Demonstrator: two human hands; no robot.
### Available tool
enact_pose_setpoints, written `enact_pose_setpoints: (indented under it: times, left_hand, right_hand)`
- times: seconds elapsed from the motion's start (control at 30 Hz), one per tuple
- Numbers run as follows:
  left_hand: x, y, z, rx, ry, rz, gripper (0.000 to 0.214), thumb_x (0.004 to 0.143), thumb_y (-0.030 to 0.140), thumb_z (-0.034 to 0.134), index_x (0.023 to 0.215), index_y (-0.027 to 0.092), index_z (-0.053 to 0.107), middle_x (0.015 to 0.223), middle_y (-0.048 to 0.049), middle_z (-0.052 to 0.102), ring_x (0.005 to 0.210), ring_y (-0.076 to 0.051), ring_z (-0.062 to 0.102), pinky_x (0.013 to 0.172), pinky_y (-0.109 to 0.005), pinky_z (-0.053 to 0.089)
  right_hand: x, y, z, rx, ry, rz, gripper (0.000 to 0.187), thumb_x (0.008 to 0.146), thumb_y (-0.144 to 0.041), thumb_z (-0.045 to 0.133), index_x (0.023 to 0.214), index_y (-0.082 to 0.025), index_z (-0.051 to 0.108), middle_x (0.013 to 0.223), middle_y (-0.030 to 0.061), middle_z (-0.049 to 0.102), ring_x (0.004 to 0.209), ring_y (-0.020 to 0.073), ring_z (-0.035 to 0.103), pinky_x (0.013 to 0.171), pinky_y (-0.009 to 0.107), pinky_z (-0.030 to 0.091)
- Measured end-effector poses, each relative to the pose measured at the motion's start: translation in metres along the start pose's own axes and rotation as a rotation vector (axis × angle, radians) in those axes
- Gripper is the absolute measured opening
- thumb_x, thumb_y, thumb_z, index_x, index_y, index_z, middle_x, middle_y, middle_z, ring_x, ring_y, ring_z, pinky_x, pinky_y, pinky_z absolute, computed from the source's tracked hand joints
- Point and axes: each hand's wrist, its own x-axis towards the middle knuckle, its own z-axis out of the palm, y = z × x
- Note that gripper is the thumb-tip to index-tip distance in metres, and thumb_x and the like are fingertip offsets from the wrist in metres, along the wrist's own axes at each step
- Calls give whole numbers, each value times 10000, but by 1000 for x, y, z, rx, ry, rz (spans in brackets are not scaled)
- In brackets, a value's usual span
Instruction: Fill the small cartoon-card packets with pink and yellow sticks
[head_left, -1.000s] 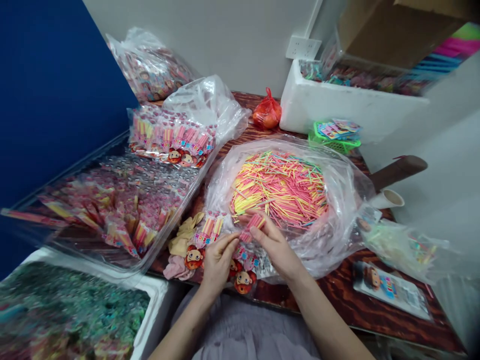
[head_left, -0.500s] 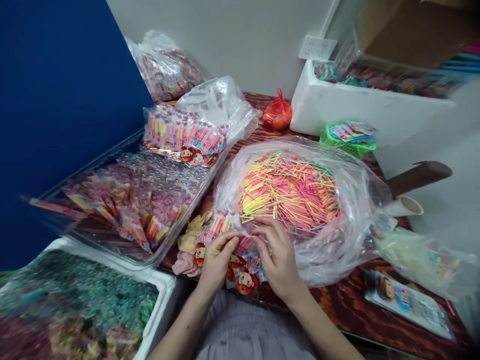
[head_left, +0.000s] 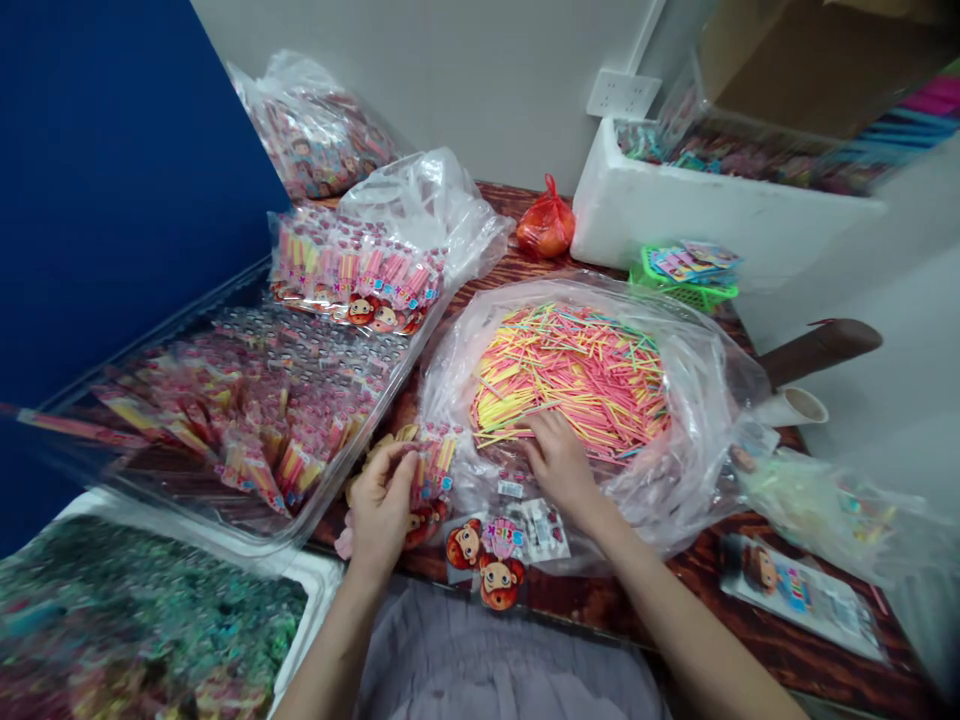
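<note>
My left hand [head_left: 384, 505] is closed, thumb and fingertips pinched at the left edge of a small clear packet of pink and yellow sticks [head_left: 436, 462]. Similar packets with red-haired cartoon figures lie under it. My right hand [head_left: 561, 468] reaches over the near edge of a heap of thin pink, yellow and green sticks [head_left: 577, 375]. Its fingers are slightly bent and apart, with the tips touching the sticks. The heap sits in a large open clear plastic bag [head_left: 705, 400]. In front of me, flat printed packets [head_left: 499, 550] with cartoon faces lie between my hands.
Left is a clear tray [head_left: 375, 430] of filled packets, below it a white foam box [head_left: 322, 600]. Behind stand a bag of packets [head_left: 330, 140], a red bag [head_left: 546, 225], a green basket [head_left: 686, 290] and another foam box [head_left: 720, 210]. A printed pouch [head_left: 806, 600] lies right.
My hands have separated. The left moved left to the filled packets; the right moved up to the stick heap. The flat printed packets between them are now uncovered. The view shifted slightly.
</note>
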Motion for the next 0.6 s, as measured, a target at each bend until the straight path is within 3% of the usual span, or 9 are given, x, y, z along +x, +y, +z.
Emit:
enact_pose_setpoints:
  times: [0.1, 0.2, 0.43, 0.6]
  left_hand:
    - [11, -17, 11, 288, 78, 188, 234, 917, 323, 476, 990, 176, 642, 971, -77, 672, 954, -237, 611, 887, -379, 463]
    - [15, -30, 22, 462, 74, 323, 239, 929, 284, 450, 1023, 163, 633, 1002, -104, 670, 999, -267, 585, 920, -424, 440]
    - [14, -36, 23, 505, 72, 363, 226, 938, 261, 451, 1035, 162, 629, 1020, -101, 674, 998, -257, 588, 914, -409, 452]
    - [15, -32, 19, 510, 24, 330, 271, 941, 283, 447, 1119, 159, 610, 1077, -114, 654, 1037, -268, 580, 938, -429, 446]
  right_hand:
    - [13, 24, 7, -414, -133, -102, 244, 873, -125, 509, 1098, -137, 602, 1102, 158, 604, 1033, 306, 469, 861, 418, 370]
    - [23, 29, 13, -615, -215, -202, 253, 858, -120, 509, 1095, -126, 598, 1069, 162, 600, 988, 305, 461, 827, 414, 342]
    - [42, 33, 29, -717, -224, -361, 159, 921, -173, 458, 917, -139, 613, 928, 130, 598, 882, 284, 461, 771, 398, 320]
    - [45, 40, 24, -685, -207, -347, 166, 928, -166, 454, 883, -149, 613, 897, 116, 612, 858, 272, 469, 768, 384, 315]
